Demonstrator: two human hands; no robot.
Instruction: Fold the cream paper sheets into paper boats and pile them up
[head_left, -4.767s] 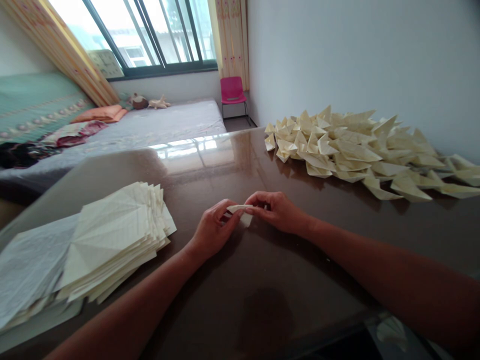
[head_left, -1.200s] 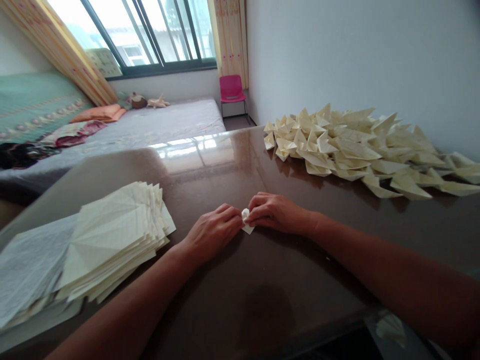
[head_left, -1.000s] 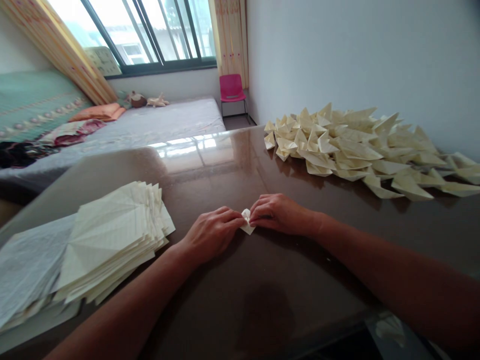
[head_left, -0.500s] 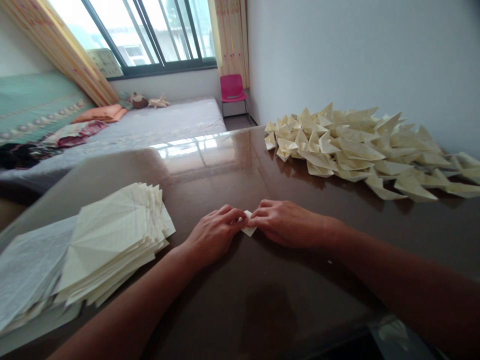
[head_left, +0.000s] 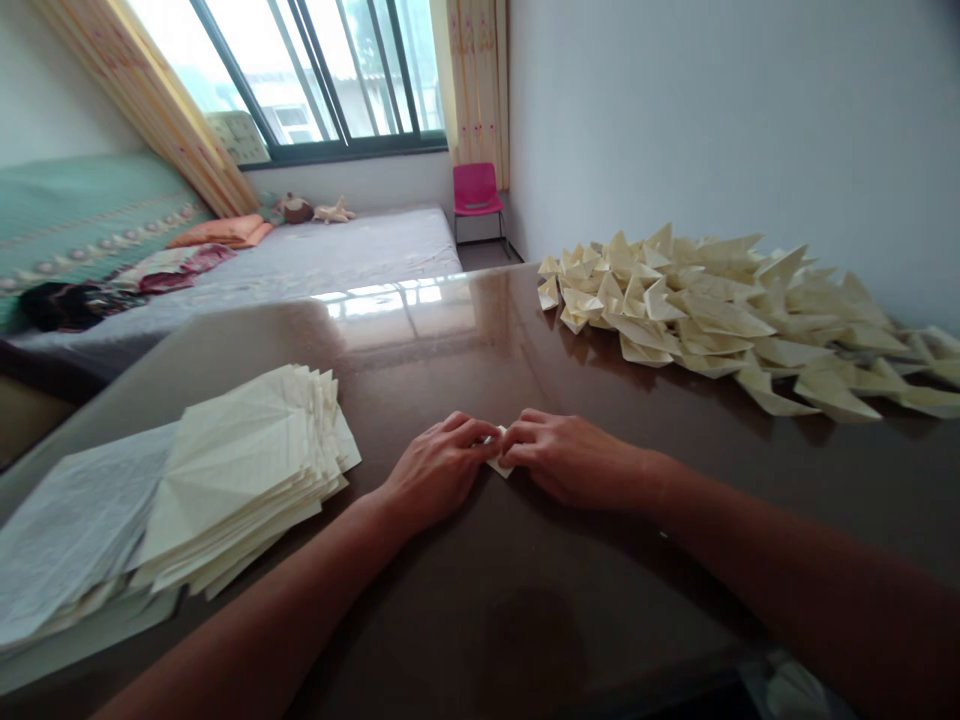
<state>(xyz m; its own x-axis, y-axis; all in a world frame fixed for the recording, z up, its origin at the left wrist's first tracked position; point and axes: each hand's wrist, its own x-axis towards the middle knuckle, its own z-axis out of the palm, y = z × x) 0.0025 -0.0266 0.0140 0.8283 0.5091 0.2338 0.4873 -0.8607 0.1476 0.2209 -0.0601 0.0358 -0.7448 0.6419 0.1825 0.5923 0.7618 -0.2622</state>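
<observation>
Between my hands, on the brown table, is a small piece of folded cream paper, mostly covered by my fingers. My left hand grips its left side with thumb and fingers pinched together. From the right, my right hand pinches the other side, its fingertips nearly meeting those of the left. Only the paper's near corner and a sliver at the top show, so the shape of the fold is hidden.
A stack of creased cream paper sheets lies on the left beside grey printed sheets. Many folded paper boats are heaped at the right by the wall. Beyond the glossy table are a bed and a pink chair.
The view has shifted slightly, so everything appears a little lower and further right. Both hands stay on the folded paper, with fingers only slightly moved and less of the paper's top showing.
</observation>
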